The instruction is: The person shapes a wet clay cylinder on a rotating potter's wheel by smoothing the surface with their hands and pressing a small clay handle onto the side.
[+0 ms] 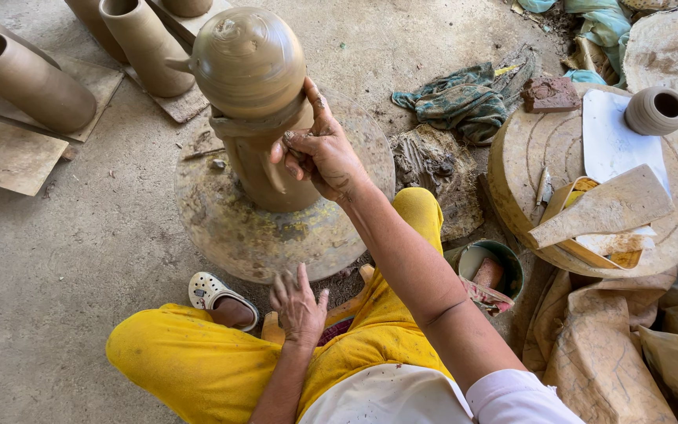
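At the centre of the frame, my right hand (319,153) presses against the side of the tall wet clay pot (256,102), thumb stretched up along the shoulder under the rounded domed top, the other fingers curled inward against the narrow waist; they grip nothing loose, only lean on the soft wall, and whether a sliver of clay sits under the fingertips I cannot tell. To do this well, I judge the touch should stay light and even, thumb bracing while the curled fingers smooth, since the heavy dome above a thin neck looks likely to sag if I push hard. The pot stands upright on the round wheel disc (276,228), just left of centre. Lower down, my left hand (298,302) rests with fingers spread and holding nothing, on my knee in yellow trousers (198,361). Further out, finished clay cylinders (29,78) lie at upper left, a crumpled cloth (453,102) at upper middle, and a small clay jar (657,110) sits on a round slab at the right.
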